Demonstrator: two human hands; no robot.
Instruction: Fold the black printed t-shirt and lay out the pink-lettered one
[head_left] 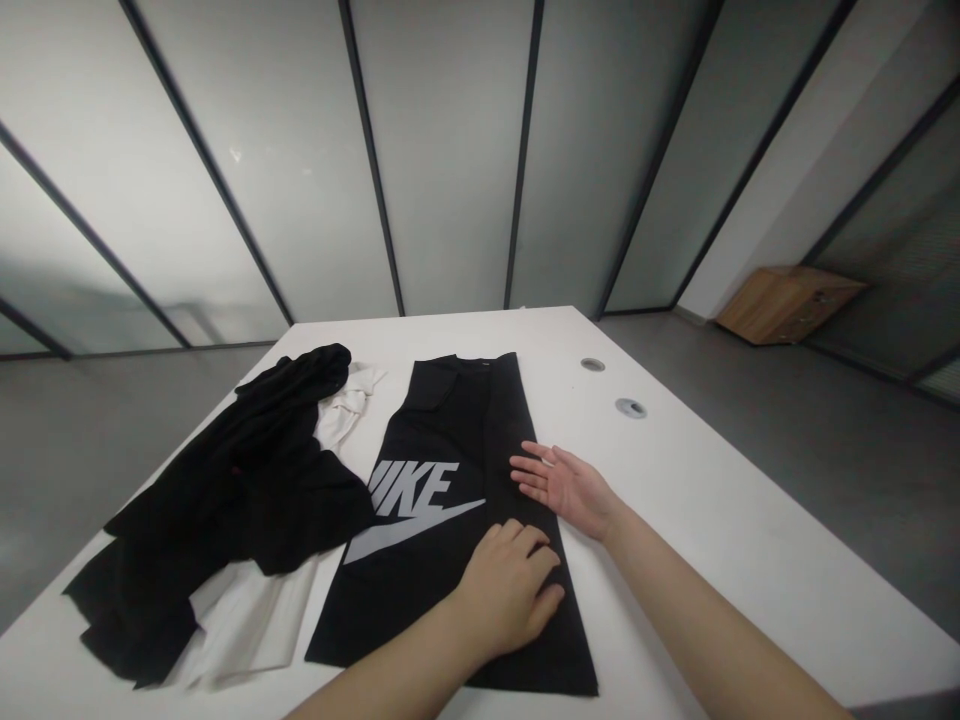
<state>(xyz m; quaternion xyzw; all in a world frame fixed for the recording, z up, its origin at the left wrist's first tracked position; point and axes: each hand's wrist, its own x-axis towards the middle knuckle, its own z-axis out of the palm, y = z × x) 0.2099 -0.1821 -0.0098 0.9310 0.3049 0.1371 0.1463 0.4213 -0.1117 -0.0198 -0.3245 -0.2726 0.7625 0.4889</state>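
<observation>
A black T-shirt (450, 430) with a grey NIKE print lies on the white table, its sides folded inward into a long strip. Its collar end points away from me. Over the lower right part of the shirt is my left hand (514, 585), palm down with loosely bent fingers and nothing visible in it. My right hand (574, 490) is at the shirt's right edge, palm turned up and inward, fingers stretched out and holding nothing. Whether the left palm presses on the cloth is hidden.
Left of the shirt lies a loose heap of black clothes (255, 480) on white cloth (259, 620). Two round cable holes, one of them a grommet (631, 408), sit in the right part of the table (720, 520). A wooden cabinet (787, 300) stands on the floor at far right.
</observation>
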